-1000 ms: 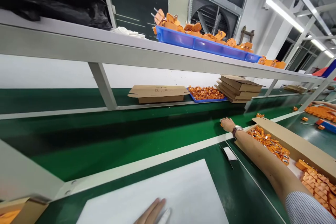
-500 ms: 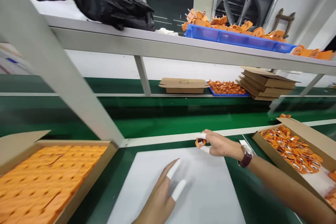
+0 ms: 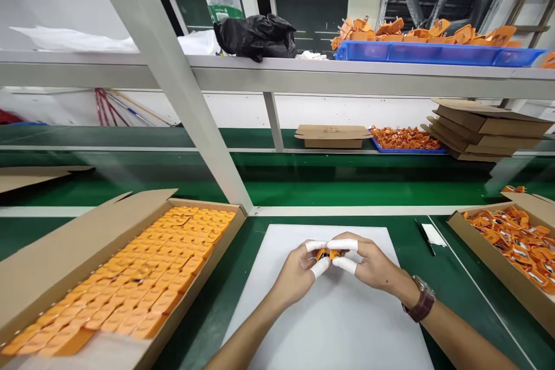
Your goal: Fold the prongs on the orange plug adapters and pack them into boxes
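Observation:
A small orange plastic part (image 3: 333, 254) with a dark area is held between both hands above the white board (image 3: 323, 324). My left hand (image 3: 297, 274) pinches its left side with thumb and forefinger, which wear white finger covers. On the other side, my right hand (image 3: 373, 260) grips it between covered fingertips; a watch with a brown strap is on that wrist. The fingers hide much of the part, so its exact kind does not show.
At left, an open carton (image 3: 225, 254) holds rows of orange pieces. Another carton (image 3: 489, 254) of loose orange parts stands right. A black pen (image 3: 425, 237) lies beside a white slip (image 3: 435, 235). A shelf (image 3: 243, 76) crosses above, carrying a blue tray (image 3: 433, 54).
My right hand has brought the orange part nearer the middle of the board. My left hand has risen from the board and closed on the part. The view has swung left.

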Demonstrator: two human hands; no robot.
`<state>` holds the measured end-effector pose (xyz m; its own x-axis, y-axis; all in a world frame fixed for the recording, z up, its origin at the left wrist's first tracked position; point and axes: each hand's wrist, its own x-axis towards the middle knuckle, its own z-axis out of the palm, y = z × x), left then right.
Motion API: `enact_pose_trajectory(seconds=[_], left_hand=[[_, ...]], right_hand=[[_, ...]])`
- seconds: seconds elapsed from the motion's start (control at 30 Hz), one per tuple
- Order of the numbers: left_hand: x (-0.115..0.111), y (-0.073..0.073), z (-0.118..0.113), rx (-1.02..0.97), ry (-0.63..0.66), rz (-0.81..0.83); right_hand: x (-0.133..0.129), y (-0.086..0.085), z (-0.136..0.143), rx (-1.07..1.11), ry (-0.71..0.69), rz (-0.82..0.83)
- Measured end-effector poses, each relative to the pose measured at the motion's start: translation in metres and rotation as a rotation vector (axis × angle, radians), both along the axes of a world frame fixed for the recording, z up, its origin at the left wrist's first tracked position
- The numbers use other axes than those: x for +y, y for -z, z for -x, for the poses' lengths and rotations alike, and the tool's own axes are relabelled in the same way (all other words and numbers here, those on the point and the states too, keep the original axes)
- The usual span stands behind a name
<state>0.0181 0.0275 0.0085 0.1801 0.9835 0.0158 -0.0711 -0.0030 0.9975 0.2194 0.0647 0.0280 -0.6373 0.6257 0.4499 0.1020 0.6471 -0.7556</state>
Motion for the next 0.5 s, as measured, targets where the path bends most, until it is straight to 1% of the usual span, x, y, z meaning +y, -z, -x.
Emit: enact_pose_trajectory(seconds=[0.1, 0.17, 0.27, 0.37, 0.43, 0.5], left_hand=[[-0.003, 0.005, -0.004, -0.036, 0.043, 0.046], [-0.004, 0.008, -0.006, -0.068, 0.019, 0.069], [-0.004, 0.014, -0.008, -0.124, -0.065, 0.084], [-0.006, 0.024, -0.009, -0.101, -0.142, 0.056], [-0.007, 0.029, -0.008, -0.062, -0.170, 0.030], [-0.007, 0.033, -0.008, -0.048, -0.161, 0.025]], right_hand=[[-0.002, 0.018, -0.003, 0.112, 0.053, 0.038], [-0.003, 0.026, -0.004, 0.157, 0.089, 0.040], [-0.007, 0.031, -0.003, 0.161, 0.083, 0.010], [-0.012, 0.034, 0.000, 0.129, 0.089, -0.068], [-0.015, 0.036, 0.003, 0.112, 0.100, -0.116], [-0.016, 0.039, 0.004, 0.109, 0.118, -0.157]])
